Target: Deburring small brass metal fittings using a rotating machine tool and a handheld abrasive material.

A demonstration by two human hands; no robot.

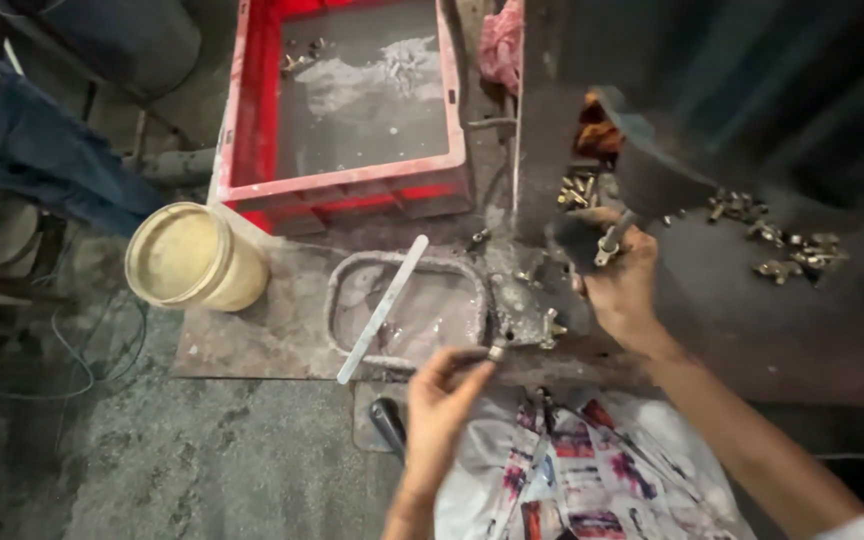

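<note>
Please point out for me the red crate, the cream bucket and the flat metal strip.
red crate (347, 185): head view, on its front rim.
cream bucket (242, 280): head view, on its outer wall.
flat metal strip (384, 308): head view, on its middle.

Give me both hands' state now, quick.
Left hand: closed, pinching a small metal piece.
Right hand: closed around a metal handle.

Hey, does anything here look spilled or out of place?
Yes: small brass fittings lie scattered loose across the dark worktop, and a flat pale stick rests askew across the rim of the shallow grey tray.
</note>
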